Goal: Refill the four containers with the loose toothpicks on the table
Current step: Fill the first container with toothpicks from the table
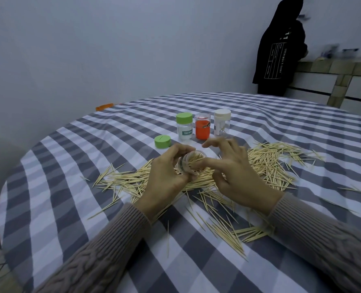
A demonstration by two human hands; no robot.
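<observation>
Left hand (166,168) curls round a small clear container (191,163), fingers wrapped over its far side and thumb on the near side, holding it tilted with the open mouth toward the right. That container is packed with toothpicks and sits just above the pile on the table (55,187).

Right hand (232,166) is spread and relaxed beside it: the thumb lies against the container's rim at the toothpick ends, while the index and other fingers arch loosely above the mouth. Whether a toothpick is pinched there cannot be told; it seems to grip nothing.

Loose toothpicks (270,163) lie scattered over the grey-and-white checked cloth, thickest under and to the right of the hands, with more strewn nearer the person.

Behind the hands three more containers stand upright in a row: a green-capped container (184,127) with a label, an orange container (202,126) with a clear top, and a white-capped container (222,123) showing a few toothpicks inside. A loose green lid (162,141) rests on the table just left of the green-capped one, near the left hand.

Both forearms wear knitted sleeves (116,240). Far off at the right, a person in black clothing (279,51) stands at a counter.
</observation>
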